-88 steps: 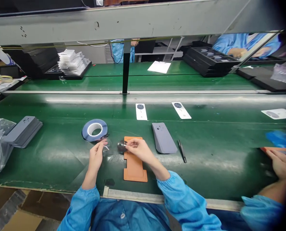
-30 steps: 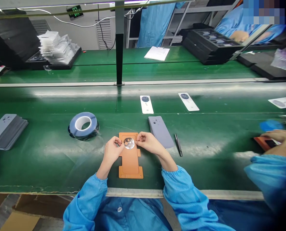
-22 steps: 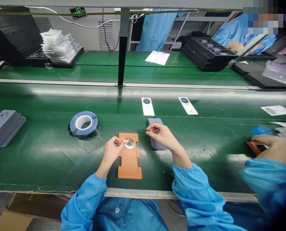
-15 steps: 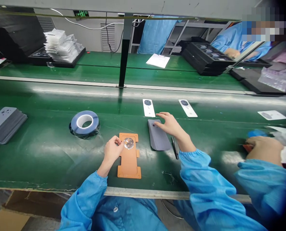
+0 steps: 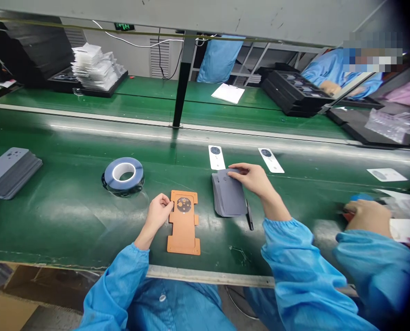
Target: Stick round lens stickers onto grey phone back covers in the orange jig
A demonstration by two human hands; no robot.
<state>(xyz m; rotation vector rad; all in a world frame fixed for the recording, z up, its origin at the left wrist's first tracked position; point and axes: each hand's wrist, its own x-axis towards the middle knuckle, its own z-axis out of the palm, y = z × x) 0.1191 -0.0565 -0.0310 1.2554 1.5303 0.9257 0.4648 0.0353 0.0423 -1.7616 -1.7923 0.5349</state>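
Observation:
My right hand (image 5: 251, 180) pinches the upper edge of the top grey phone back panel (image 5: 233, 195), which sits slightly askew on a stack of similar panels (image 5: 217, 202). My left hand (image 5: 159, 212) has thumb and fingers pressed together at the left edge of an orange fixture plate (image 5: 183, 232); anything between those fingertips is too small to make out. Near the top of the plate lies a dark round piece with several holes (image 5: 184, 205). A slim black tool (image 5: 249, 215) rests just right of the grey stack.
A blue tape roll (image 5: 125, 174) stands left of the plate, with more grey panels (image 5: 10, 174) farther left. White cards with dark discs lie behind the stack, such as this card (image 5: 216, 157). At right, a co-worker's hand (image 5: 369, 215) works close by. A metal post (image 5: 181, 92) rises behind.
My right hand has closed on the top grey panel and shifted it slightly off the stack. My left hand has drawn back a little from the round piece, which looks less shiny.

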